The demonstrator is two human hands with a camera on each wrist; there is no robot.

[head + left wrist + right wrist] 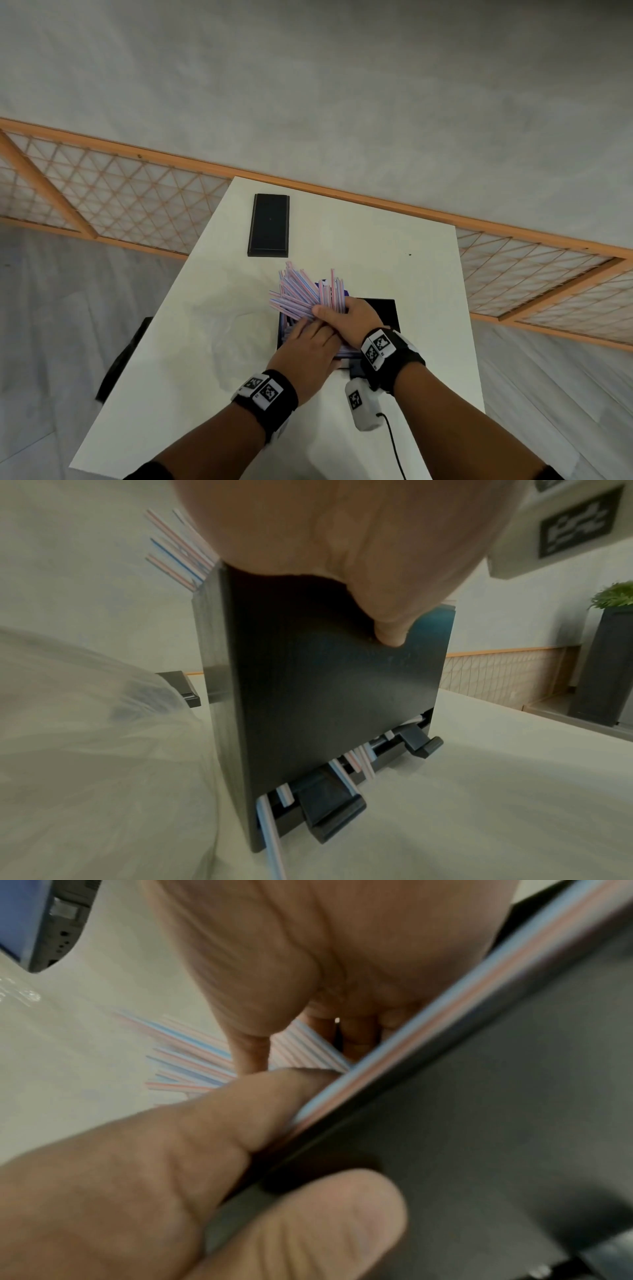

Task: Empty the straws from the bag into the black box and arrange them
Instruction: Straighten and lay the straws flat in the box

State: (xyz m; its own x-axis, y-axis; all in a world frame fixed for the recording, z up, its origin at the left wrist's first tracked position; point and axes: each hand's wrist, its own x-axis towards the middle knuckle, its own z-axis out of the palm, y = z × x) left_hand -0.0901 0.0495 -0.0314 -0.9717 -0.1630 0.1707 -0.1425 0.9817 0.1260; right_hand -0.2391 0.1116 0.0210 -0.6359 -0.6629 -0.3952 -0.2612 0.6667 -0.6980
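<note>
The black box [383,313] stands on the white table [394,246] under both hands. Striped straws [303,293] fan out of its top toward the far left. My right hand [342,310] grips the bundle from above, thumb across the straws [192,1056]. My left hand [308,330] holds the box's near wall [325,683], with the thumb [390,631] on the outside and fingers [222,1137] against the straws along the rim. A few straw ends [270,831] poke from the slot at the box's base. The clear plastic bag [219,322] lies crumpled left of the box.
The black lid [269,224] lies flat at the far left of the table. A dark object [125,356] sits beside the table's left edge. An orange lattice rail [137,192] runs behind the table. A potted plant on a dark stand [606,656] is off to the right.
</note>
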